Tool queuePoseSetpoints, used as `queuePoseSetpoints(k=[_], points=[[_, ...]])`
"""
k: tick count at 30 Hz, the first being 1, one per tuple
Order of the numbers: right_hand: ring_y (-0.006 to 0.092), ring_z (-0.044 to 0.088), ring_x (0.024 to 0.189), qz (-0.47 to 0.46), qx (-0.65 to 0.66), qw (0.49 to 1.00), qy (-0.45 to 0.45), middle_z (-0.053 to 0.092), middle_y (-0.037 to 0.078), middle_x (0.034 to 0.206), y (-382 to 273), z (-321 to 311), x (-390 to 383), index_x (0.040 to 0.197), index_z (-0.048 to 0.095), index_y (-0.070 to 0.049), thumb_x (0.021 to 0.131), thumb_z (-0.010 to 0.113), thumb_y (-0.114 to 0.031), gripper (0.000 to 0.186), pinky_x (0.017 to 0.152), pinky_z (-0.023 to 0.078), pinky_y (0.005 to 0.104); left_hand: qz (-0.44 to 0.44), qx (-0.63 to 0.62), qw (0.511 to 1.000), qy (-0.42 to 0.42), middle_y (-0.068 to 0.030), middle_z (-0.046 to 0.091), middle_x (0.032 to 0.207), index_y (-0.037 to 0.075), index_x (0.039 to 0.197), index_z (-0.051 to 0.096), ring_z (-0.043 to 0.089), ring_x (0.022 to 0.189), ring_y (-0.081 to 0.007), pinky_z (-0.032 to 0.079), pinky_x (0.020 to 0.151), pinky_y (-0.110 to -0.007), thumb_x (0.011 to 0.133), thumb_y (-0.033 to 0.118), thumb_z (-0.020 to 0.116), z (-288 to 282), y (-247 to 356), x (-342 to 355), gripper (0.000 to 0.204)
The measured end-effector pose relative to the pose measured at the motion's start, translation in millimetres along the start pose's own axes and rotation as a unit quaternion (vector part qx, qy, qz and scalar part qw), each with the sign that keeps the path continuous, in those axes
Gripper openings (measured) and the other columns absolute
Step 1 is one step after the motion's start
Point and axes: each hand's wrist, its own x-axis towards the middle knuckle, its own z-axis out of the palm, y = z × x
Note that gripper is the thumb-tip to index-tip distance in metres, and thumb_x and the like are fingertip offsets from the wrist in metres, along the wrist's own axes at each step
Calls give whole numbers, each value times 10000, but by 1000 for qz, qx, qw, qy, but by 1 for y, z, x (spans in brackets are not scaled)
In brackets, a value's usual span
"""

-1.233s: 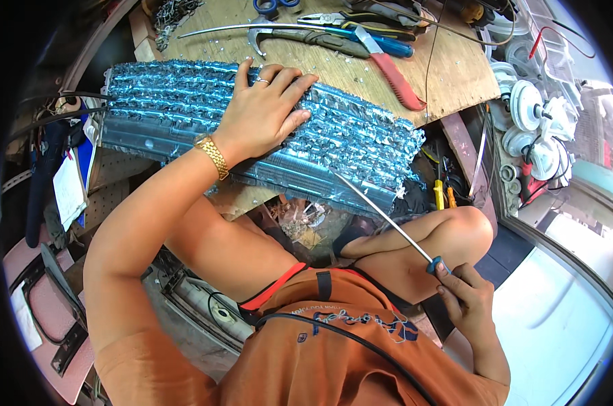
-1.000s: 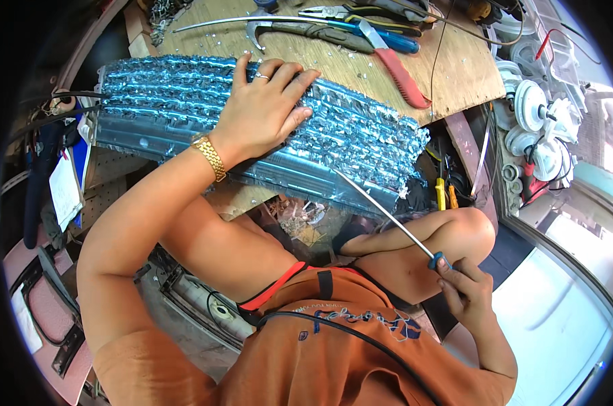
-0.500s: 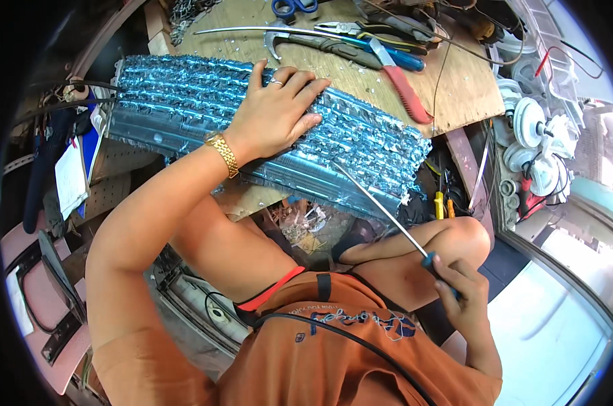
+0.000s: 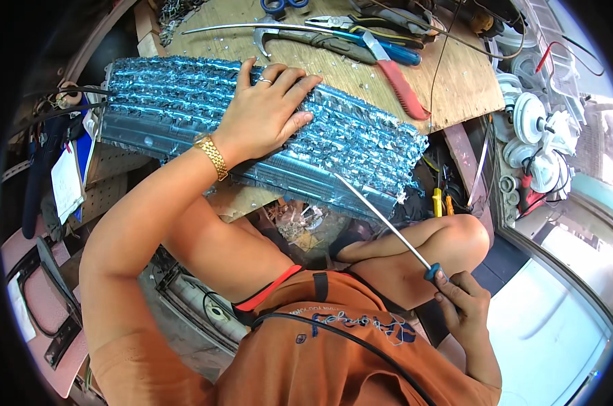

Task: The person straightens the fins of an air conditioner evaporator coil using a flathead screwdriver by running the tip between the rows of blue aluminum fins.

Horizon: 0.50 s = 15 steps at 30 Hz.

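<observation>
From my end I count two hands: one left hand (image 4: 271,108), one right hand (image 4: 461,295). I make it one finned blue panel (image 4: 178,101) and two blue-handled screwdrivers (image 4: 387,222) (image 4: 402,54). One worktop (image 4: 465,98), one claw hammer (image 4: 337,45), one red-handled blade (image 4: 400,86), one pair of scissors (image 4: 274,6) — plus one gold wristband (image 4: 213,157) and one ring (image 4: 266,80) (the white discs (image 4: 527,116) overlap too much for me to total).

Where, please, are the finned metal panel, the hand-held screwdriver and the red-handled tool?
Finned metal panel (image 4: 347,127): head view, its ragged finned face.
Hand-held screwdriver (image 4: 384,222): head view, middle of its shaft.
Red-handled tool (image 4: 401,89): head view, its red handle.
</observation>
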Motion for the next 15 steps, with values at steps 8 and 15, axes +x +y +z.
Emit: queuePoseSetpoints(k=[8,15], points=[[224,640,655,-27,-58,998,10,646,98,873,2,14,-6,1288,813,-184,796,841,22,534,570,521,359,0,6,1000,3,-97,613,1445,163,1554,538,526,1382,-308,274,1186,-693,1078,466,550,-1,2,-1,564],[223,631,644,-1,8,998,57,651,79,869,3,60,17,1282,816,-202,820,842,-9,501,569,514,367,1,-1,1000,-9,-93,586,1465,165,1579,504,506,1398,-313,212,1228,-654,1059,422,585,-1,3,2,586]])
